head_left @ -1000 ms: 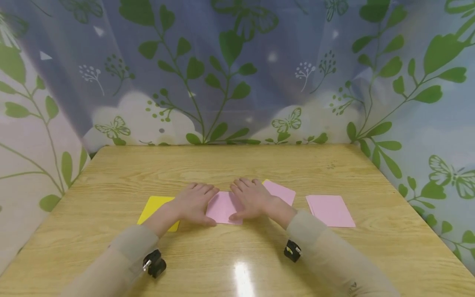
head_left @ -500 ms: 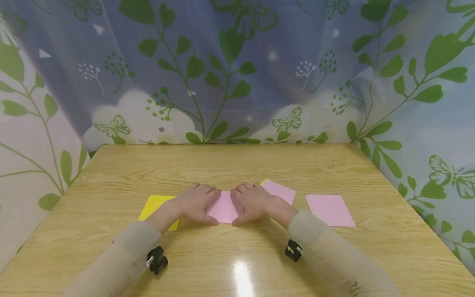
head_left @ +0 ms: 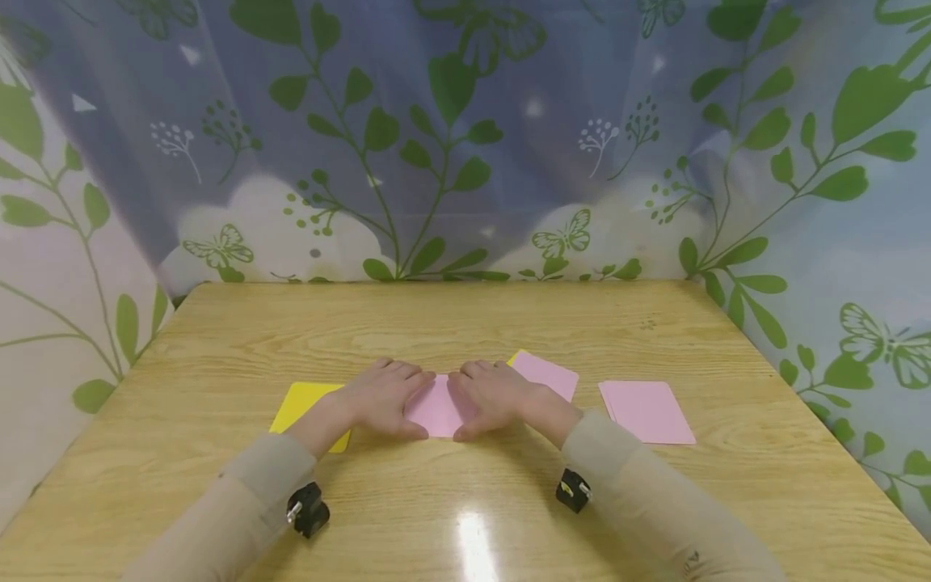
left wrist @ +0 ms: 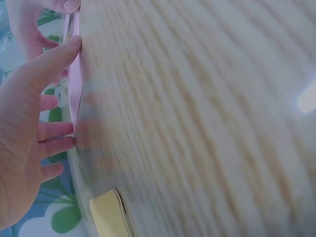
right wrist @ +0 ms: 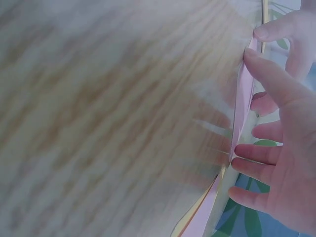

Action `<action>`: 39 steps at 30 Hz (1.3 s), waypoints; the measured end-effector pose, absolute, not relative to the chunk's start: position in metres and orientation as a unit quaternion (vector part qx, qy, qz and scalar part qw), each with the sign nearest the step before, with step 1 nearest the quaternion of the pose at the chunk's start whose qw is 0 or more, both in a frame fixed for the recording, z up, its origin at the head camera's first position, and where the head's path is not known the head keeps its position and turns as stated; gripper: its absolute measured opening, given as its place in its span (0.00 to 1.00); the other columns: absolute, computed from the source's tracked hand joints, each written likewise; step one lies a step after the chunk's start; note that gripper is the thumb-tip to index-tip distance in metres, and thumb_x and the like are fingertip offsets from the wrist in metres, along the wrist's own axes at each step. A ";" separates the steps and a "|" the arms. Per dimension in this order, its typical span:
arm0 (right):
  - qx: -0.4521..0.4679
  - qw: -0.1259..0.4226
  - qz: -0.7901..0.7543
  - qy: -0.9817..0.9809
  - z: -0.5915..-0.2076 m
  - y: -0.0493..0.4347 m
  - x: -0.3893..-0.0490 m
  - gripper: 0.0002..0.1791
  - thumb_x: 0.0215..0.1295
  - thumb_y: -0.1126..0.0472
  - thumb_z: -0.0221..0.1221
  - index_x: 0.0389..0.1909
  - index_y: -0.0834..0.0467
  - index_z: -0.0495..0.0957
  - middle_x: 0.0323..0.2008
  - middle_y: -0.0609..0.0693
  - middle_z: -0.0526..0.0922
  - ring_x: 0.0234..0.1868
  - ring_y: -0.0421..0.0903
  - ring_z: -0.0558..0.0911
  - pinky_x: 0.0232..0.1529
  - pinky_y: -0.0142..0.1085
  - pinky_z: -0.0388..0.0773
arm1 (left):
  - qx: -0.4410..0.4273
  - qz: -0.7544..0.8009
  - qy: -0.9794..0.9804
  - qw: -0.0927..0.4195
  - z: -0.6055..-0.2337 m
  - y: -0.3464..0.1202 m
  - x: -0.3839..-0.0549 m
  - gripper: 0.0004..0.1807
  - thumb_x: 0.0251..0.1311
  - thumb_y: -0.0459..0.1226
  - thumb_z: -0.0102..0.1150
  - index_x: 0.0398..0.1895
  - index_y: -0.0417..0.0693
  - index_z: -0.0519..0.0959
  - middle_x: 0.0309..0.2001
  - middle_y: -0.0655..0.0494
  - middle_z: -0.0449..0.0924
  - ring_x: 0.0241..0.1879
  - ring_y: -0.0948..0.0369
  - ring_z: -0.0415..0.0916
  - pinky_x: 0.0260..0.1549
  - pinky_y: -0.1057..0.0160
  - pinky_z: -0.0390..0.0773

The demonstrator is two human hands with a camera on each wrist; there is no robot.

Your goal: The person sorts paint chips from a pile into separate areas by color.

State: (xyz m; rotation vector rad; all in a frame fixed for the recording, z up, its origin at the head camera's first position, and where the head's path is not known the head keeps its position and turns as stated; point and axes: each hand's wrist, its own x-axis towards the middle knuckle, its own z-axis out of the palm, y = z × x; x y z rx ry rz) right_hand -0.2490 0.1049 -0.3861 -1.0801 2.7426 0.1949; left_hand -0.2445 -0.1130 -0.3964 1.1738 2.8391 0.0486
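A pink square of paper lies at the middle of the table between my two hands. My left hand touches its left side and my right hand touches its right side. Both thumbs sit along its near edge, with the other fingers spread out straight farther back. Seen low in the left wrist view, the pink paper has a slight bow. The right wrist view shows the pink paper in front of the loosely spread fingers. The hands cover its outer parts.
Beneath my left wrist lies a yellow stack, partly covered. Behind my right wrist is a tilted pink square with yellow under its corner. Farther right, a pink stack lies on the wooden table. A patterned curtain hangs behind.
My right thumb has drawn slightly right along the pink paper's near edge since one second ago. Both hands stay at its sides, nearly still over the last half second.
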 end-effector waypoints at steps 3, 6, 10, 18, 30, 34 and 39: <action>-0.363 0.100 0.054 0.925 -0.385 0.103 -0.249 0.52 0.48 0.30 0.59 0.67 0.59 0.58 0.59 0.55 0.67 0.60 0.51 0.67 0.57 0.50 0.65 | 0.380 0.012 0.924 0.031 -0.397 -0.114 -0.244 0.47 0.47 0.64 0.56 0.66 0.44 0.63 0.61 0.48 0.67 0.61 0.51 0.62 0.60 0.45 0.55; -0.361 0.103 0.042 0.926 -0.384 0.102 -0.250 0.52 0.47 0.32 0.61 0.67 0.60 0.59 0.57 0.55 0.68 0.58 0.51 0.68 0.55 0.49 0.66 | 0.381 0.013 0.924 0.027 -0.398 -0.114 -0.244 0.47 0.48 0.64 0.56 0.66 0.45 0.63 0.61 0.49 0.67 0.61 0.50 0.62 0.60 0.45 0.56; -0.357 0.108 0.031 0.927 -0.384 0.102 -0.251 0.52 0.45 0.32 0.63 0.67 0.59 0.59 0.54 0.54 0.68 0.55 0.49 0.69 0.53 0.47 0.68 | 0.385 0.016 0.923 0.025 -0.398 -0.114 -0.244 0.47 0.48 0.64 0.55 0.66 0.45 0.63 0.61 0.49 0.67 0.61 0.50 0.61 0.60 0.45 0.56; -0.353 0.106 0.018 0.929 -0.384 0.102 -0.250 0.52 0.45 0.34 0.64 0.67 0.58 0.58 0.54 0.54 0.68 0.53 0.49 0.69 0.53 0.48 0.67 | 0.385 0.013 0.923 0.021 -0.401 -0.115 -0.245 0.47 0.48 0.65 0.54 0.66 0.45 0.63 0.60 0.49 0.67 0.60 0.50 0.61 0.59 0.47 0.58; -0.334 0.122 0.014 0.934 -0.384 0.100 -0.255 0.54 0.39 0.32 0.66 0.66 0.55 0.59 0.53 0.55 0.67 0.50 0.49 0.69 0.52 0.46 0.66 | 0.382 0.026 0.924 0.022 -0.401 -0.115 -0.244 0.48 0.48 0.65 0.54 0.66 0.44 0.62 0.60 0.48 0.67 0.60 0.50 0.61 0.58 0.47 0.58; -0.331 0.126 0.005 0.935 -0.384 0.100 -0.256 0.54 0.38 0.32 0.67 0.65 0.54 0.60 0.50 0.54 0.66 0.47 0.47 0.67 0.48 0.42 0.67 | 0.378 0.030 0.925 0.027 -0.402 -0.116 -0.244 0.48 0.48 0.65 0.54 0.66 0.44 0.62 0.61 0.48 0.66 0.61 0.49 0.60 0.59 0.46 0.57; -0.329 0.130 -0.019 0.935 -0.383 0.099 -0.255 0.55 0.39 0.35 0.68 0.67 0.56 0.58 0.49 0.53 0.64 0.46 0.46 0.66 0.47 0.39 0.67 | 0.375 0.034 0.926 0.031 -0.401 -0.117 -0.246 0.48 0.48 0.65 0.55 0.67 0.44 0.61 0.62 0.47 0.65 0.61 0.49 0.59 0.59 0.46 0.57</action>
